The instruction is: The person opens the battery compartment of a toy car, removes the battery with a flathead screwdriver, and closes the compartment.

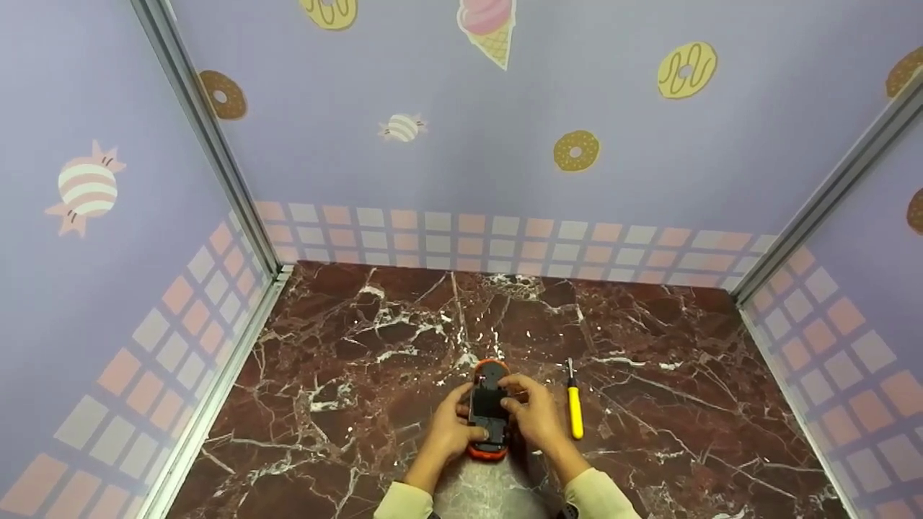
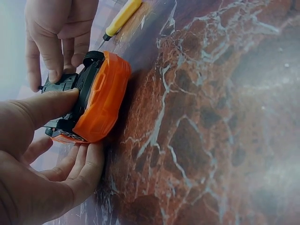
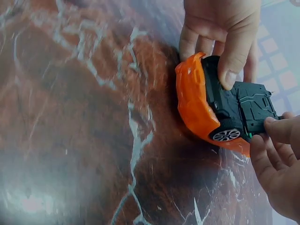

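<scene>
In the head view, the orange plastic toy car [image 1: 490, 398] is held black belly up between the two hands, the left hand [image 1: 451, 427] gripping its left flank, the right hand [image 1: 535, 414] at its right. A yellow-handled screwdriver with a metal shaft [image 1: 575, 409] lies right of the car on the dark red, white-veined tabletop [image 1: 346, 425]. In the left wrist view, the left thumb presses the car's underside, fingers curled against its orange body. In the right wrist view, the right hand pinches the car by its flat black plastic panel [image 3: 256, 106], near a silver-spoked black wheel [image 3: 226, 135]
</scene>
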{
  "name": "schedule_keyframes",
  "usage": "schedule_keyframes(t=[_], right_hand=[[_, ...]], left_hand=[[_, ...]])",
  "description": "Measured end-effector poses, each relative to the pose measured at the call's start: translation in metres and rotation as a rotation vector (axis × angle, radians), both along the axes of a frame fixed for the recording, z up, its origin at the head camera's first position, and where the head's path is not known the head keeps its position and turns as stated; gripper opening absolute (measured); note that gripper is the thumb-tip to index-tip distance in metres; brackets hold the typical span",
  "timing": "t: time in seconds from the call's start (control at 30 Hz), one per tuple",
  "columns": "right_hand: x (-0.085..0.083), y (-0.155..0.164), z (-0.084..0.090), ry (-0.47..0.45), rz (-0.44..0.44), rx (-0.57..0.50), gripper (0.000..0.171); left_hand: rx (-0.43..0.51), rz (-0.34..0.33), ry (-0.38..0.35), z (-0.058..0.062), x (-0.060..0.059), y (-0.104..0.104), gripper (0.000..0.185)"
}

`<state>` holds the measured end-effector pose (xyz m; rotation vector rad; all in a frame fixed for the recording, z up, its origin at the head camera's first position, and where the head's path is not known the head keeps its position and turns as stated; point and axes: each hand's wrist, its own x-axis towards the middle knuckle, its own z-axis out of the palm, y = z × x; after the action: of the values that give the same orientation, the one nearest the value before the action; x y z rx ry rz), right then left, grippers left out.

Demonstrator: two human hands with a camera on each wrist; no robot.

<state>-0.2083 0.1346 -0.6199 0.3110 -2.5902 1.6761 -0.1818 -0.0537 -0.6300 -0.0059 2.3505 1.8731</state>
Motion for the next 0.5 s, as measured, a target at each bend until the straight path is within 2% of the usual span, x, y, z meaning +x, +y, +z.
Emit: schedule_keyframes(t=[0.17,0.5], right_hand=[[0.000,0.002,0.001,-0.055,-0.026,-0.091,0.026],[-0.004,0.012,0.003,-0.034,-0.132,-0.194,0.027]], left_hand=[[-0.003,0.002,0.012,0.000,0.001,0.001,0.093],[0.044,0.011,0.013,0.000,0.004,0.002,0.088]])
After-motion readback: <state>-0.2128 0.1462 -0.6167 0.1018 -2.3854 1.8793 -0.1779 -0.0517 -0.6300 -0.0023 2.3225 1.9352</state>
